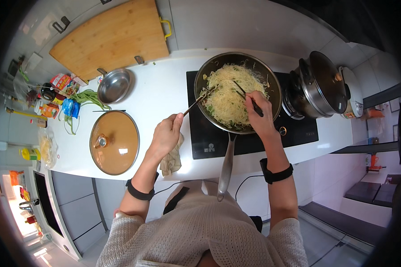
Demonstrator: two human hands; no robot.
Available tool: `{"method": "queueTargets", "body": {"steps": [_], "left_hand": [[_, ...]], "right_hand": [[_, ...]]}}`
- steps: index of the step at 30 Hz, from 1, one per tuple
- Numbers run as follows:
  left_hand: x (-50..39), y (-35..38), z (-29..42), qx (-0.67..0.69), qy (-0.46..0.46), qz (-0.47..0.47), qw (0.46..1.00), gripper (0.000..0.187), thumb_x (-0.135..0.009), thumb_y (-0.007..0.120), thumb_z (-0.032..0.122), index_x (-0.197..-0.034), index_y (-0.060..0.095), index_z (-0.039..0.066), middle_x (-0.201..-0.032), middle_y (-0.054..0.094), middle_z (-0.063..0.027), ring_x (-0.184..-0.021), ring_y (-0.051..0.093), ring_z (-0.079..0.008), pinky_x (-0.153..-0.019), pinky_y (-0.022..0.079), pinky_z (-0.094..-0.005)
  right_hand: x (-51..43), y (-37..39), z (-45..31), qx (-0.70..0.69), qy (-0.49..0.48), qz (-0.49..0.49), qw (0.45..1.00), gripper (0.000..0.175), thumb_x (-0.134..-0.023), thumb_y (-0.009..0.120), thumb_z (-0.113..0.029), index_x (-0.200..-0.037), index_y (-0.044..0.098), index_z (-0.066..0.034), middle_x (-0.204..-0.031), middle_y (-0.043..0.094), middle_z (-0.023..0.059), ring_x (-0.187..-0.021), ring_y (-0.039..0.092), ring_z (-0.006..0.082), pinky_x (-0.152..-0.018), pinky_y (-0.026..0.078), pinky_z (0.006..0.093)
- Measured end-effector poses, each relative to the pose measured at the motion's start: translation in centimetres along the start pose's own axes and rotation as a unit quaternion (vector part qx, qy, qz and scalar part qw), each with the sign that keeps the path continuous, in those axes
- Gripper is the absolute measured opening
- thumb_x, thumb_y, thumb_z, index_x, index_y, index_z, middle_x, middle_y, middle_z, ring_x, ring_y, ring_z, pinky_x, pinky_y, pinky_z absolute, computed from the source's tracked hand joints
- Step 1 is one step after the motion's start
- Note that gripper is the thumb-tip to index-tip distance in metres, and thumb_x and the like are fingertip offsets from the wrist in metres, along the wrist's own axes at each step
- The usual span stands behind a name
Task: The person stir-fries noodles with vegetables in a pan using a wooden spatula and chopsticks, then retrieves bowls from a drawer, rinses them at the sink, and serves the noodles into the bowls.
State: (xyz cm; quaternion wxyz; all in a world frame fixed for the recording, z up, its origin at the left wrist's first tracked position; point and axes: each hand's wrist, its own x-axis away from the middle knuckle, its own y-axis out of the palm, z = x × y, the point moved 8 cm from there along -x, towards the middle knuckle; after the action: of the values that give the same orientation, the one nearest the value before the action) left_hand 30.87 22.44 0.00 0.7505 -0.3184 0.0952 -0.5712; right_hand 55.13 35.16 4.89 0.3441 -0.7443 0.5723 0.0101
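Observation:
A dark wok point(273, 100) full of thin noodles point(234, 96) with green bits rests on a black cooktop point(204, 140), its metal handle point(226, 167) pointing towards me. My left hand point(167, 131) grips the end of a slender utensil point(193, 106), whose far tip is among the noodles at the wok's left side; its exact kind is unclear. In my right hand point(260, 111) is a pair of dark chopsticks point(239, 87), their tips over the noodles. Both hands wear black wrist straps.
A glass lid point(114, 157), a steel bowl point(113, 86), long green beans point(88, 96) and a crumpled cloth point(171, 160) lie on the left counter. A wooden board point(117, 36) leans against the wall. Right of the wok stands a lidded pot point(315, 90), beside a white appliance point(354, 90).

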Motion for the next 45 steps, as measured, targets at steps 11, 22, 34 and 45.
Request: {"method": "queueTargets", "body": {"steps": [11, 22, 34, 45], "left_hand": [[-0.4, 0.2, 0.0, -0.010, -0.043, -0.003, 0.999, 0.030, -0.090, 0.050, 0.021, -0.099, 0.059, -0.006, -0.073, 0.062, -0.0200, -0.070, 0.063, -0.0311, -0.068, 0.048, -0.0374], [-0.4, 1.0, -0.1, 0.017, -0.010, -0.007, 1.000, 0.023, -0.086, 0.055, 0.009, -0.104, 0.051, -0.004, -0.064, 0.057, -0.0138, -0.059, 0.056, -0.0251, -0.059, 0.044, -0.0342], [1.1, -0.3, 2.1, 0.007, 0.018, 0.023, 1.000, 0.020, -0.086, 0.056, 0.006, -0.104, 0.051, -0.002, -0.058, 0.050, -0.0070, -0.050, 0.043, -0.0152, -0.050, 0.036, -0.0301], [1.7, 0.2, 2.4, 0.004, 0.027, 0.009, 1.000, 0.017, -0.088, 0.052, 0.005, -0.103, 0.049, -0.002, -0.059, 0.057, -0.0116, -0.053, 0.059, -0.0211, -0.053, 0.045, -0.0317]], "right_hand": [[1.3, -8.3, 2.2, -0.044, 0.212, 0.087, 0.972, 0.016, -0.093, 0.047, -0.008, -0.088, 0.056, 0.0043, -0.080, 0.061, 0.0098, -0.065, 0.064, 0.0144, -0.060, 0.052, 0.0227], [0.0, -7.3, 3.3, 0.026, 0.238, 0.033, 0.970, 0.012, -0.088, 0.050, -0.003, -0.078, 0.054, 0.0037, -0.072, 0.059, 0.0102, -0.062, 0.064, 0.0142, -0.056, 0.049, 0.0251], [2.7, -9.4, 3.6, -0.117, 0.206, 0.108, 0.965, 0.021, -0.097, 0.042, -0.016, -0.089, 0.054, -0.0003, -0.077, 0.055, 0.0054, -0.065, 0.061, 0.0118, -0.058, 0.047, 0.0209], [6.2, -8.0, 12.8, -0.517, 0.322, 0.424, 0.671, 0.031, -0.093, 0.040, -0.020, -0.077, 0.052, 0.0037, -0.058, 0.049, 0.0088, -0.051, 0.051, 0.0174, -0.050, 0.049, 0.0281]]}}
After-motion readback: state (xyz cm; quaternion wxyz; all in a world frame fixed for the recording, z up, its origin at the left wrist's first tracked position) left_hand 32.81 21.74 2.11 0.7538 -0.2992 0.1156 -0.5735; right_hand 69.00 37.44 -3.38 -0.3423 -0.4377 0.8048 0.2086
